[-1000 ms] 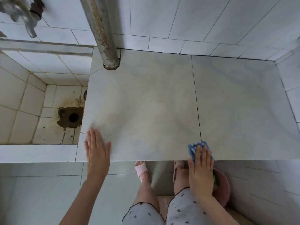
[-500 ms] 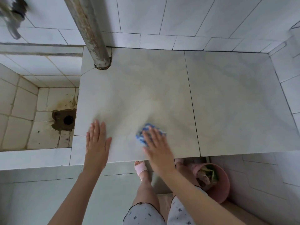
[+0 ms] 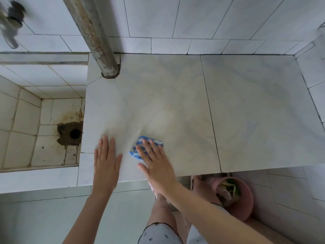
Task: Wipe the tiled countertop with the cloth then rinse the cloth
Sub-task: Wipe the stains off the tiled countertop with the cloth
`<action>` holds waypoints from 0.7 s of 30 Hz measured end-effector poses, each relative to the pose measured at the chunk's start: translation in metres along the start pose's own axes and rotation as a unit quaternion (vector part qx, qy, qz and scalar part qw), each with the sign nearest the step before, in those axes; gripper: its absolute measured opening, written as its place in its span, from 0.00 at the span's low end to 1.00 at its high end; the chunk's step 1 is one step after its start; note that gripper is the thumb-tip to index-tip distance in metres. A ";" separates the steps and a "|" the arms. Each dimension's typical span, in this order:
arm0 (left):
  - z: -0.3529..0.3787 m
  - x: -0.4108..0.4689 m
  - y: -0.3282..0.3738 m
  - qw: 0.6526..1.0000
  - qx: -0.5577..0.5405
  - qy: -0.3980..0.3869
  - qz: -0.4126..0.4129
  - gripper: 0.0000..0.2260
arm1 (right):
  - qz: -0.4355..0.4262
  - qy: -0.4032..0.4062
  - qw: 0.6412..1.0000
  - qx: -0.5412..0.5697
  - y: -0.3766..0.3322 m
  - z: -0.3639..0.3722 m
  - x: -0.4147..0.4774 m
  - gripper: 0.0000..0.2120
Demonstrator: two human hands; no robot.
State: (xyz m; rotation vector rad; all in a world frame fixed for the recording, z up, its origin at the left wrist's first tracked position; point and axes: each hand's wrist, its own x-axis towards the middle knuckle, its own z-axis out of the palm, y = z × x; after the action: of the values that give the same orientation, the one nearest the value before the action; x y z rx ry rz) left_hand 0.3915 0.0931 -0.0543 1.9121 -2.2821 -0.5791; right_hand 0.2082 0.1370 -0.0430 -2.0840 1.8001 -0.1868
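A pale tiled countertop point(image 3: 246, 110) fills the middle of the head view. A blue and white cloth point(image 3: 140, 143) lies flat on its left tile near the front edge. My right hand point(image 3: 156, 162) presses down on the cloth with spread fingers and covers most of it. Just left of it, my left hand point(image 3: 106, 161) rests flat and empty on the countertop's front left corner, fingers together.
A stained tiled sink basin point(image 3: 22, 120) with a dark drain hole point(image 3: 75, 133) sits left of the countertop. A tap point(image 3: 10, 22) hangs above it. A rusty pipe point(image 3: 95, 37) meets the countertop's back left corner. Below the front edge stands a pink bucket point(image 3: 244, 203).
My right hand has slid the cloth from the front edge near the tile joint leftward onto the left tile, close to my left hand. My left hand has stayed in place.
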 end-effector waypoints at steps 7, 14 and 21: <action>-0.001 -0.002 0.004 1.000 -0.004 0.001 0.000 0.28 | 0.162 0.035 0.982 -0.090 0.135 -0.039 0.028 0.28; -0.001 -0.002 0.003 1.000 -0.009 -0.001 -0.004 0.28 | 0.212 0.050 0.975 -0.048 0.097 -0.034 0.027 0.31; -0.002 0.000 0.001 1.000 -0.010 0.000 -0.004 0.28 | -0.047 0.008 0.999 -0.010 -0.010 0.011 -0.035 0.23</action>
State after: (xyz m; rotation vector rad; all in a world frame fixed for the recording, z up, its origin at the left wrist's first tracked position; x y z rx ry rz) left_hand 0.3910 0.0933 -0.0520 1.9141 -2.2607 -0.6003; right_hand 0.2151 0.1746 -0.0449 -2.1885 1.7219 -0.2116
